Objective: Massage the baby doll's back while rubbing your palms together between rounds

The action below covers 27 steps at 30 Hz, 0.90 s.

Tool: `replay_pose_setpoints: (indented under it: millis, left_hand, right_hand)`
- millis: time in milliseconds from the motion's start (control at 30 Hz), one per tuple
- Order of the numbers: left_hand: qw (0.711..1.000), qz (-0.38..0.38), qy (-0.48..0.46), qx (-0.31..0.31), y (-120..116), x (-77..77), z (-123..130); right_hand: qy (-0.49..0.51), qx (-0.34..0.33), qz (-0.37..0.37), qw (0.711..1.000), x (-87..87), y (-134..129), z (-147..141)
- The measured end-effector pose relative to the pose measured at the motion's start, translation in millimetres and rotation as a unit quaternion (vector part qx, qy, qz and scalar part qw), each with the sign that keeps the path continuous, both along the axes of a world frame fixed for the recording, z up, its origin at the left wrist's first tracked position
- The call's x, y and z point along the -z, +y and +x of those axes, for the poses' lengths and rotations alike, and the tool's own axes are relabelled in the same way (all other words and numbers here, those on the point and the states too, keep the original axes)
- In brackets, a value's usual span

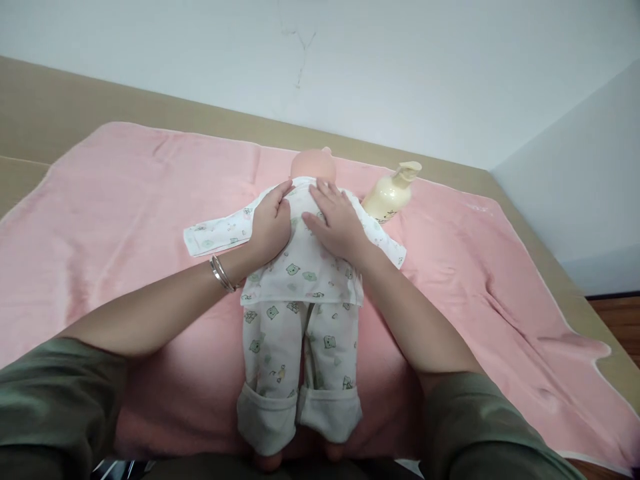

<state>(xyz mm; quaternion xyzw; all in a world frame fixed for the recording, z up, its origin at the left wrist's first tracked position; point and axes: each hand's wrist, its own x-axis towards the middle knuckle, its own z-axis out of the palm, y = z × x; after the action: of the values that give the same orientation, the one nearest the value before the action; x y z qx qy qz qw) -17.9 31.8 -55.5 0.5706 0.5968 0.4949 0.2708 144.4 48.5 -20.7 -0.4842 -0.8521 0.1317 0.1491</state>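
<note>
A baby doll (300, 280) lies stretched out with its head away from me, in white clothes printed with small green animals. My left hand (273, 223) rests on the upper left side of its top, fingers out and thumb apart. On the upper right side lies my right hand (340, 220), flat with its fingers spread. Both sleeves of the doll point outward, and its trouser cuffs (330, 410) are turned up. Only a smooth part of the doll's head (313, 165) shows, with a small bump at its edge. A cream pump bottle (389, 197) leans beyond the right sleeve.
Under the doll is a pink blanket (450, 267), wrinkled on the right. It covers most of a tan tabletop (200, 113). A white wall (375, 73) stands behind the far edge, and another meets it at the right.
</note>
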Motion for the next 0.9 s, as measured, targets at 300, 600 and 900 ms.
replay_pose_setpoints:
  millis: [300,600,900]
  left_hand:
    - [0.97,-0.012,0.239,0.045,16,-5.8,-7]
    - [0.919,0.047,0.387,0.05,-4,-15.7,4]
    - [0.947,-0.001,0.317,0.054,11,-12.0,-1]
  right_hand:
    - [-0.019,0.13,-0.045,0.99,-3.9,-6,1]
    - [-0.068,0.142,0.024,0.987,-7.6,-15,-5]
    - [-0.061,0.132,0.044,0.988,-8.4,-29,-10]
